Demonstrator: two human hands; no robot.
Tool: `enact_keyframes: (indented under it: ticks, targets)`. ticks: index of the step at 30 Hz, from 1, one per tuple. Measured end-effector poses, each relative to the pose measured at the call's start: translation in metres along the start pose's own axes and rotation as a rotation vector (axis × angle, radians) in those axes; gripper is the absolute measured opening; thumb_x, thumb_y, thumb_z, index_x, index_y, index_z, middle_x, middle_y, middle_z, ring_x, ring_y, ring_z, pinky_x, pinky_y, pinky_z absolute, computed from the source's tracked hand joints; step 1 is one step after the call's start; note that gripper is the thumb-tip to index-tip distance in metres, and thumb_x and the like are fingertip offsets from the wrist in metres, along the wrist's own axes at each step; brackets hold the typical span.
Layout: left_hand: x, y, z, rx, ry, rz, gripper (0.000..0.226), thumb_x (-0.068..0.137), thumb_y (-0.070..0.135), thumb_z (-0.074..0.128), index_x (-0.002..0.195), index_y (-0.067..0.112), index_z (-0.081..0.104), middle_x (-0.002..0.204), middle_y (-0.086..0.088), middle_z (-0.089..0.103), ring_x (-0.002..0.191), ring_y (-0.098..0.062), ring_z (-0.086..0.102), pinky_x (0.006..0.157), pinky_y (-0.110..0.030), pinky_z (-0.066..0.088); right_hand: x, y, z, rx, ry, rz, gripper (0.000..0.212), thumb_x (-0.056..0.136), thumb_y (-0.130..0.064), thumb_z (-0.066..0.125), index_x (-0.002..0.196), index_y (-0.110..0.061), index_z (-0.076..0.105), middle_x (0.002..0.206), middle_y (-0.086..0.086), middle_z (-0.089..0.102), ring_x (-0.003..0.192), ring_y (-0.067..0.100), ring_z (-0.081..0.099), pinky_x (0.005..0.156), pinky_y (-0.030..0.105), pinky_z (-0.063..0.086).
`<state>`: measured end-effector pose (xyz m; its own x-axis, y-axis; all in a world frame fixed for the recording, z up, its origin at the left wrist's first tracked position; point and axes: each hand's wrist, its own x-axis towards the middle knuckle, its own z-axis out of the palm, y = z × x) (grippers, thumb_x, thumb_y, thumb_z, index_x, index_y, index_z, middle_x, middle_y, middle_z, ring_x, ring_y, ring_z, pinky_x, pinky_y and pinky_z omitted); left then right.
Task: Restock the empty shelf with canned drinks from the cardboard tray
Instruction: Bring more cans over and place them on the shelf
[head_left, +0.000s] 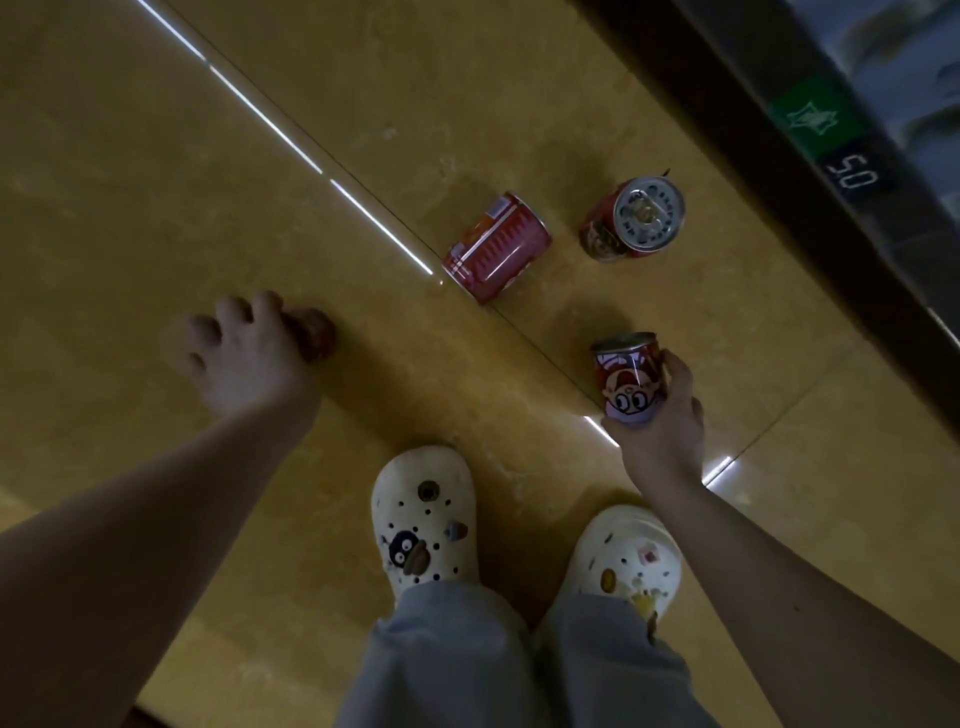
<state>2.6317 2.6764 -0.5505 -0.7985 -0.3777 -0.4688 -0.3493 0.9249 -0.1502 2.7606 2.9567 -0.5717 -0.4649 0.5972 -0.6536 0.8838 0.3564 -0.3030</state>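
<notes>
I look straight down at a yellow tiled floor (156, 171). My right hand (662, 421) grips a small red can with a cartoon face (628, 382), held just above the floor. My left hand (249, 353) is closed over another red can (317, 332) that is mostly hidden under my fingers. Two more red cans are on the floor ahead: one lies on its side (496, 249), and one stands upright showing its silver pull-tab lid (636, 221). No cardboard tray is in view.
My two feet in white clogs (423, 519) stand just below the hands. The dark base of a shelf unit (779, 171) runs diagonally across the upper right, with a green price label (815, 117) reading 50 on its edge.
</notes>
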Motion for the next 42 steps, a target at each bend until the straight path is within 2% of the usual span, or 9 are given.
enact_keyframes:
  ticks: [5, 12, 20, 24, 29, 33, 35, 39, 42]
  targets:
    - [-0.011, -0.002, -0.015, 0.002, -0.072, 0.295, 0.054, 0.075, 0.017, 0.073, 0.122, 0.023, 0.048, 0.128, -0.007, 0.042, 0.114, -0.041, 0.037, 0.090, -0.053, 0.039, -0.012, -0.008, -0.008, 0.106, 0.105, -0.044, 0.076, 0.063, -0.015, 0.083, 0.128, -0.006, 0.044, 0.126, 0.012, 0.047, 0.105, 0.026, 0.054, 0.072, 0.025, 0.041]
    - [-0.060, 0.027, -0.045, -0.339, -0.204, 0.363, 0.067, 0.069, 0.019, 0.077, 0.128, 0.029, 0.047, 0.128, -0.014, 0.038, 0.124, -0.032, 0.032, 0.100, -0.041, 0.036, -0.036, -0.050, -0.030, 0.285, 0.026, -0.141, 0.071, 0.061, -0.011, 0.082, 0.124, -0.015, 0.051, 0.127, 0.004, 0.039, 0.093, 0.015, 0.051, 0.055, -0.003, 0.036]
    - [-0.115, 0.042, -0.106, -0.799, -0.271, 0.168, 0.064, 0.052, 0.024, 0.088, 0.098, 0.024, 0.044, 0.098, 0.006, 0.057, 0.090, -0.013, 0.059, 0.064, -0.024, 0.047, -0.091, -0.088, -0.091, 0.697, -0.020, -0.260, 0.064, 0.063, -0.001, 0.081, 0.112, -0.016, 0.043, 0.102, -0.015, 0.050, 0.086, -0.013, 0.058, 0.064, 0.006, 0.047]
    - [-0.147, 0.046, -0.165, -0.918, -0.263, 0.212, 0.058, 0.042, 0.033, 0.082, 0.090, 0.039, 0.050, 0.107, 0.000, 0.060, 0.095, -0.016, 0.062, 0.076, -0.035, 0.055, -0.124, -0.111, -0.145, 0.755, -0.012, -0.385, 0.060, 0.057, -0.013, 0.080, 0.103, -0.028, 0.043, 0.107, -0.009, 0.052, 0.096, 0.004, 0.058, 0.074, 0.014, 0.049]
    - [-0.195, 0.058, -0.262, -1.181, -0.232, 0.249, 0.061, 0.056, 0.018, 0.082, 0.109, 0.020, 0.052, 0.104, 0.003, 0.064, 0.092, -0.009, 0.064, 0.074, -0.024, 0.053, -0.171, -0.155, -0.237, 0.885, -0.042, -0.545, 0.049, 0.054, -0.026, 0.075, 0.096, -0.030, 0.051, 0.101, -0.004, 0.059, 0.092, 0.005, 0.058, 0.074, 0.016, 0.048]
    - [-0.243, 0.071, -0.352, -1.405, -0.197, 0.172, 0.037, 0.074, 0.017, 0.072, 0.106, 0.017, 0.053, 0.097, 0.005, 0.063, 0.083, -0.006, 0.065, 0.061, -0.014, 0.051, -0.213, -0.198, -0.319, 1.017, -0.187, -0.579, 0.042, 0.056, -0.028, 0.072, 0.097, -0.032, 0.062, 0.104, -0.002, 0.065, 0.103, 0.024, 0.062, 0.084, 0.040, 0.054]
    - [-0.272, 0.073, -0.399, -1.499, -0.234, 0.174, 0.024, 0.078, 0.017, 0.070, 0.098, 0.017, 0.057, 0.091, 0.002, 0.067, 0.075, -0.010, 0.069, 0.060, -0.022, 0.055, -0.243, -0.221, -0.364, 1.073, -0.245, -0.590, 0.042, 0.055, -0.028, 0.072, 0.096, -0.034, 0.064, 0.103, -0.003, 0.067, 0.102, 0.023, 0.064, 0.080, 0.038, 0.054]
    - [-0.330, 0.064, -0.477, -1.627, -0.304, 0.225, 0.067, 0.060, 0.031, 0.079, 0.118, 0.007, 0.055, 0.106, -0.011, 0.068, 0.089, -0.025, 0.070, 0.075, -0.039, 0.058, -0.308, -0.255, -0.443, 1.160, -0.272, -0.570, 0.039, 0.049, -0.031, 0.069, 0.087, -0.026, 0.062, 0.078, -0.010, 0.072, 0.075, 0.009, 0.069, 0.063, 0.023, 0.052]
    - [-0.375, 0.049, -0.533, -1.713, -0.311, 0.278, 0.051, 0.059, 0.025, 0.077, 0.105, 0.015, 0.058, 0.098, -0.007, 0.068, 0.083, -0.023, 0.070, 0.074, -0.038, 0.058, -0.362, -0.268, -0.497, 1.175, -0.296, -0.513, 0.037, 0.057, -0.033, 0.065, 0.091, -0.017, 0.064, 0.082, 0.002, 0.073, 0.077, 0.021, 0.070, 0.071, 0.033, 0.054]
